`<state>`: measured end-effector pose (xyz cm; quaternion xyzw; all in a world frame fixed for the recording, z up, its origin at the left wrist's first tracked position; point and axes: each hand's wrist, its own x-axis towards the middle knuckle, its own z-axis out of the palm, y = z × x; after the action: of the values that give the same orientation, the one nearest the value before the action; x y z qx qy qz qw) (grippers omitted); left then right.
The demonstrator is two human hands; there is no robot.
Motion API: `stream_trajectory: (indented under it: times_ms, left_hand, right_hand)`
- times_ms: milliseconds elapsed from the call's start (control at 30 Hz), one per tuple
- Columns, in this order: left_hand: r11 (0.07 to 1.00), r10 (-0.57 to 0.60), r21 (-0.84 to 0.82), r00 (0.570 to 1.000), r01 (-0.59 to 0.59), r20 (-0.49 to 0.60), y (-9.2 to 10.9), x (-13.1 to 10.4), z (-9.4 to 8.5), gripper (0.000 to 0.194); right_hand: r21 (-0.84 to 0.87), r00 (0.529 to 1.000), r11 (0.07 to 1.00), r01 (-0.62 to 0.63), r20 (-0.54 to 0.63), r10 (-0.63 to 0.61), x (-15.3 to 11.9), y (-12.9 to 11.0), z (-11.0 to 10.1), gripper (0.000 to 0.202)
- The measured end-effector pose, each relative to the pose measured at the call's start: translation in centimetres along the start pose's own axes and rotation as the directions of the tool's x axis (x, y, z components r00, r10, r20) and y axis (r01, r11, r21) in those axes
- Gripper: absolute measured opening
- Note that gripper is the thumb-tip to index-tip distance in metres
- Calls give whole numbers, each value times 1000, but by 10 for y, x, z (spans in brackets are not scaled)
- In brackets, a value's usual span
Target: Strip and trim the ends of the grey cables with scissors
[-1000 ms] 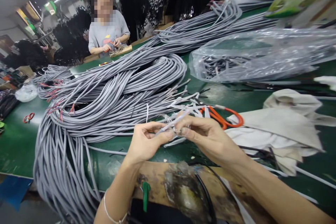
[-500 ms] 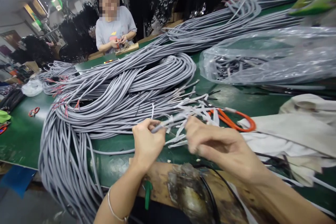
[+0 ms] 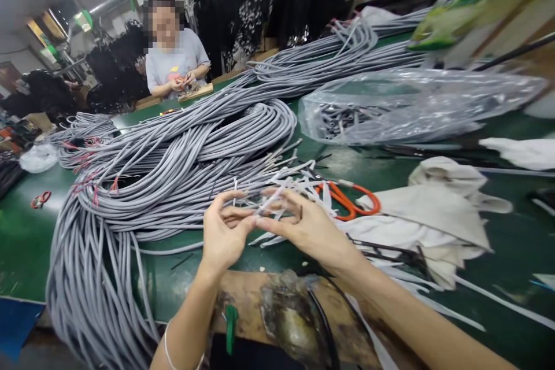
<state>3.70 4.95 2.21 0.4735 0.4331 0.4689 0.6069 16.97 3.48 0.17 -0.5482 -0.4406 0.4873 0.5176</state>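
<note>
My left hand [image 3: 225,231] and my right hand [image 3: 310,228] meet over the bench, thumbs and fingertips pinched together. Between them is the end of a grey cable [image 3: 265,206] with pale wrapping, partly blurred and half hidden by fingers. The left fingers close on the cable; the right ones pinch the whitish wrapping at its end. Just beyond the hands lie loose white strips [image 3: 323,196] and scissors with orange handles [image 3: 368,201]. A large bundle of grey cables [image 3: 182,156] spreads to the left and behind.
A clear plastic bag [image 3: 416,118] with short dark pieces lies back right. Whitish cloths [image 3: 433,214] rest at right. Nearest me is a stained wooden board [image 3: 243,289] with a green clamp handle [image 3: 231,324]. Across the green table [image 3: 26,243] a person [image 3: 176,63] handles small items.
My right hand has come left to the left hand, and their fingertips now meet at the cable end. The camera view has turned slightly right.
</note>
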Motion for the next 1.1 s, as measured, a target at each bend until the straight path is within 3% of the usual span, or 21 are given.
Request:
stream_trajectory:
  times_ms: [67,167,333,433,533,667,767,833,900,1033,1100]
  left_hand:
    - [1000,11,2,1000,-11,-18,0,-1,1,49]
    - [1000,23,-5,1000,-23,-2,0,-3,2,52]
    - [997,71,9,994,-72,88,-1,-4,-1,47]
    - [997,70,3,992,-71,101,-1,-4,-2,46]
    - [1000,-8,-4,997,9,81,1,-2,-4,51]
    - [972,-138,198,988,123,63,2,2,-12,63]
    - [957,-139,283,959,67,245,2,3,-13,34]
    - [978,-74,208,941,4,330,2,2,-9,39]
    - [994,-24,113,958,-9,286,2,1,-4,44]
    - [996,-78,-19,980,83,181,0,1,4,47]
    - [993,-89,-65,989,97,121,-2,1,6,43]
  right_hand:
    - [40,997,999,9,70,-12,-1,-2,-2,59]
    - [143,993,988,64,86,-77,-4,-4,-6,50]
    - [243,976,963,121,150,-161,-7,-6,-13,55]
    - [176,970,967,184,126,-208,-9,-6,-14,53]
    - [39,964,963,265,-34,-264,-13,-6,-12,37]
    - [-132,920,922,365,-103,-379,-16,-5,-10,21]
    - [-180,899,893,413,-78,-431,-17,-4,-10,20]
    - [-200,884,880,431,-100,-456,-18,-3,-10,20]
    - [-216,865,868,446,-146,-481,-19,-2,-10,20]
    - [-274,823,838,472,-204,-530,-22,3,-7,20]
    - [-276,825,840,466,-207,-526,-22,5,-5,23]
